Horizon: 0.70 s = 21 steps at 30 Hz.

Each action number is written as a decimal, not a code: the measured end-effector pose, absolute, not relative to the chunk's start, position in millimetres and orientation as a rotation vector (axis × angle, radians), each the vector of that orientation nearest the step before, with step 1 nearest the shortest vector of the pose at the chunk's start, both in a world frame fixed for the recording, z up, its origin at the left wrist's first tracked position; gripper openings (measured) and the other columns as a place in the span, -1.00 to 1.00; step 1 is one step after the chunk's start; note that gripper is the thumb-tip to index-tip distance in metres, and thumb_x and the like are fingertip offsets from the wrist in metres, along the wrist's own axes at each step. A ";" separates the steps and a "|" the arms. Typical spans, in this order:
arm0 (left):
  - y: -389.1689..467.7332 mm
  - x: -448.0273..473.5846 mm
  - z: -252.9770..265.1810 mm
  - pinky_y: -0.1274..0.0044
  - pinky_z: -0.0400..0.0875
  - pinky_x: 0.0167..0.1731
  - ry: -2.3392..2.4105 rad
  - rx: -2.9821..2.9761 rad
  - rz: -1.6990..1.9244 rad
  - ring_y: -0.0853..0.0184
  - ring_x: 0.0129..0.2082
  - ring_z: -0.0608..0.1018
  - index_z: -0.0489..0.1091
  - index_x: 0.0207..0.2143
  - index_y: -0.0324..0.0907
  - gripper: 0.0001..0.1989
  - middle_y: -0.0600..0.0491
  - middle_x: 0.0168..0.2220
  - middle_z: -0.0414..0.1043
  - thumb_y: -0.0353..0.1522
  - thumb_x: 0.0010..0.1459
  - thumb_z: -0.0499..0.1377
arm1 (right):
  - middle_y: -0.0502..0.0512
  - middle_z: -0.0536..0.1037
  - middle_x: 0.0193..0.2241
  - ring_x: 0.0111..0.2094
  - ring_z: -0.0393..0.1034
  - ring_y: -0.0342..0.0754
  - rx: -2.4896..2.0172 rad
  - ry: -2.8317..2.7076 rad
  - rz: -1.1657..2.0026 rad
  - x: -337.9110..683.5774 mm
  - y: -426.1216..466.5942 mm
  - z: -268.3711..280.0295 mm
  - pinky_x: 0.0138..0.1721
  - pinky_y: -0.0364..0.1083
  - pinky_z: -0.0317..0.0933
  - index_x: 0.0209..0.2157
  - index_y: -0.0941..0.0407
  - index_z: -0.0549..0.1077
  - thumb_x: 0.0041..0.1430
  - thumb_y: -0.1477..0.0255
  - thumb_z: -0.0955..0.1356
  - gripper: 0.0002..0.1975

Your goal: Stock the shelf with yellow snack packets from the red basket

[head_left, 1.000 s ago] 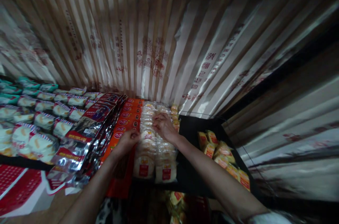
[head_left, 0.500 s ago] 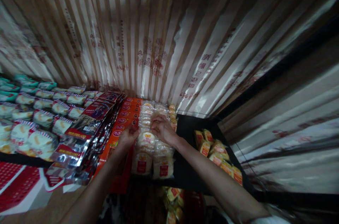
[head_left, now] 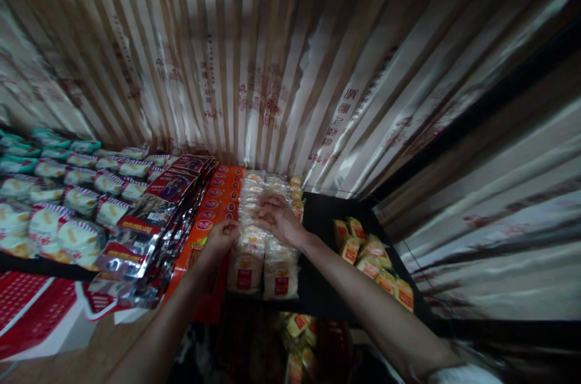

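Two rows of clear-wrapped bread packets (head_left: 281,278) with red and yellow labels stand packed on a black tabletop (head_left: 318,287). My left hand (head_left: 222,236) is at the left row, thumb and fingers pinched on the edge of a bread packet. Over the middle of the rows, my right hand (head_left: 279,221) has curled fingers closed at the top of the same packet, partly hiding it. Just left of my left hand lies a stack of orange snack bags (head_left: 211,205).
Dark red and silver pouches (head_left: 154,208) overlap further left, beside rows of white bread packages (head_left: 79,199). Yellow-wrapped packets (head_left: 372,257) lie loose at the right, with more packets (head_left: 299,329) below the table edge. A red basket (head_left: 27,299) stands lower left; a pleated curtain (head_left: 227,69) hangs behind.
The bread packet between my hands faced up more before and now sits more upright in the row. My hands have barely moved; the view has shifted slightly.
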State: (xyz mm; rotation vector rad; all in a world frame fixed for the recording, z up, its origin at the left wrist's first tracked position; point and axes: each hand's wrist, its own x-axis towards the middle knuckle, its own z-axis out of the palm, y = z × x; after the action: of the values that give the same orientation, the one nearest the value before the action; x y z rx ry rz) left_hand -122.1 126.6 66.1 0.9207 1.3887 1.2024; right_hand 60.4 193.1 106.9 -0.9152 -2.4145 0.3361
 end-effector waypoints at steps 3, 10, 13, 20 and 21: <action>129.0 -118.2 65.4 0.63 0.12 -0.60 1.377 0.899 1.249 0.50 -0.66 0.25 0.33 -0.52 -0.21 -0.69 0.22 -0.67 0.24 -0.18 -0.30 0.23 | 0.14 0.48 -0.18 -0.02 0.23 0.05 -0.897 -2.501 0.357 62.7 189.5 106.7 0.00 0.07 0.14 -0.49 0.12 0.49 -0.02 0.37 0.45 -0.87; 106.9 -133.0 60.0 0.61 0.18 -0.55 1.643 1.076 1.099 0.43 -0.57 0.35 0.35 -0.50 -0.19 -0.69 0.17 -0.59 0.32 -0.13 -0.20 0.20 | 0.13 0.50 -0.23 -0.04 0.27 0.04 -0.951 -2.523 0.362 61.8 188.9 100.3 0.01 0.07 0.15 -0.52 0.13 0.49 -0.04 0.48 0.44 -0.94; 91.3 -140.6 63.1 0.60 0.16 -0.55 1.597 1.202 0.957 0.42 -0.57 0.32 0.34 -0.56 -0.20 -0.72 0.17 -0.61 0.28 -0.14 -0.15 0.16 | 0.12 0.50 -0.26 -0.05 0.28 0.03 -0.931 -2.522 0.361 60.5 188.8 99.9 0.01 0.06 0.15 -0.54 0.13 0.48 -0.02 0.47 0.43 -0.92; 83.9 -129.6 65.5 0.63 0.19 -0.52 1.484 1.056 1.128 0.45 -0.53 0.32 0.35 -0.51 -0.20 -0.75 0.19 -0.57 0.29 -0.20 -0.19 0.18 | 0.13 0.51 -0.25 -0.07 0.30 0.03 -0.965 -2.512 0.374 58.7 190.3 100.3 0.00 0.06 0.16 -0.54 0.13 0.48 -0.06 0.47 0.45 -0.92; 84.8 -127.0 63.9 0.62 0.21 -0.50 1.474 1.010 1.168 0.45 -0.52 0.34 0.36 -0.49 -0.20 -0.74 0.18 -0.56 0.30 -0.20 -0.20 0.18 | 0.13 0.51 -0.26 -0.07 0.30 0.03 -0.965 -2.517 0.375 58.7 190.2 100.5 0.00 0.06 0.16 -0.54 0.13 0.49 -0.06 0.47 0.45 -0.92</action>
State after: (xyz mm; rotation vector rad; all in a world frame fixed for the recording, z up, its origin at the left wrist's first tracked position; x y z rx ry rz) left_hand -127.0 84.8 63.9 1.0101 1.4744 1.1684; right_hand 58.7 190.2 100.5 -0.9652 -2.5174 0.3750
